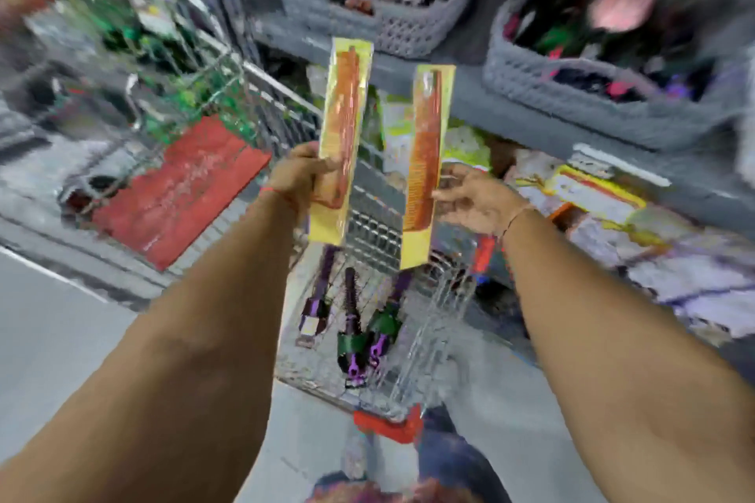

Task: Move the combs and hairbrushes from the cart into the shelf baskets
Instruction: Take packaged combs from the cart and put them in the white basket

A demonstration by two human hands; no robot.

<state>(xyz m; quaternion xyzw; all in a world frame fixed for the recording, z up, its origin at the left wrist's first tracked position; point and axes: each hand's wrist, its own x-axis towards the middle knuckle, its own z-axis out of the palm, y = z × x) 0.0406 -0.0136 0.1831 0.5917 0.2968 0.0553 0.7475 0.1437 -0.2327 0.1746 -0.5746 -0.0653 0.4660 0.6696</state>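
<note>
Hands up: left hand (304, 176) and right hand (474, 198) each grip a packaged comb above the cart (433, 339); next, likely, dropping both into a grey shelf basket (543, 94)

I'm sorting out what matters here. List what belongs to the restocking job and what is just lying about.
Belongs to the job:
left hand holding a packaged comb
right hand holding a second packaged comb
purple hairbrushes in the cart
grey shelf baskets

Lying about:
second cart with a red flap
packets on the lower shelf
</note>
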